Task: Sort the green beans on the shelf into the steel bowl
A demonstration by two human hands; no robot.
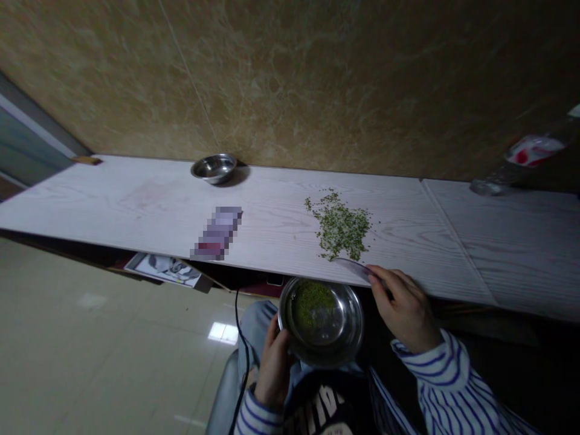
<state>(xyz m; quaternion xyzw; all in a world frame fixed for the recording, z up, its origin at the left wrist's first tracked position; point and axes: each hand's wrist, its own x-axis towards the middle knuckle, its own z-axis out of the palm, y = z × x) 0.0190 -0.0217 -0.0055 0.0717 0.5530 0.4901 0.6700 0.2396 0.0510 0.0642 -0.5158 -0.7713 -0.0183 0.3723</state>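
My left hand (273, 368) grips the left rim of a large metal bowl (356, 320), held below the table's front edge over my lap. Small green grains (312, 302) lie in the bowl, mostly at its left side. In my right hand (405, 309) is a thin, flat scraper (354, 267), pinched at its right end. The scraper's far tip touches the near edge of a loose pile of green grains (342, 228) spread on the white tabletop (272, 241).
A small metal bowl (214, 168) stands near the wall, left of centre. A pixelated flat item (218, 233) lies closer to the front edge. A clear plastic bottle (525, 157) is at the right. Below the table are an open drawer (167, 269) and a black cable (245, 350).
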